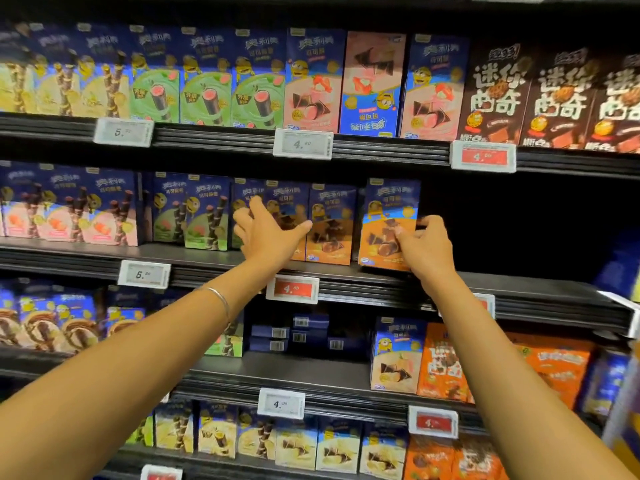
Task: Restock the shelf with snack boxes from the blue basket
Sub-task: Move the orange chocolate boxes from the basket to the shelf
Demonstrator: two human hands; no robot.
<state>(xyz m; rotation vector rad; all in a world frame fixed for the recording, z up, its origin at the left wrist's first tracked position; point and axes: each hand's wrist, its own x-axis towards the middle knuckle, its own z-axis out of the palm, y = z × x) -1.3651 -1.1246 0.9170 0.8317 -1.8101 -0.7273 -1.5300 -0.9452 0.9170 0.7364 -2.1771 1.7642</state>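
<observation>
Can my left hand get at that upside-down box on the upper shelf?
Probably yes. The upside-down box stands in the front row with nothing before it, and the left hand is open, holding nothing.

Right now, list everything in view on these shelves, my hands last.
Held box: one, blue-orange, middle shelf, row's right end.
Orange boxes: a few, blue-orange, middle shelf, left of held box.
Flipped box: one, pink-blue, top shelf, upside down.
Brown boxes: three showing, top shelf right.
Price tags: several, white or red, shelf edges.
Bracelet: one, silver, left wrist.
Left hand: open, touching orange boxes.
Right hand: pinching held box.
</observation>
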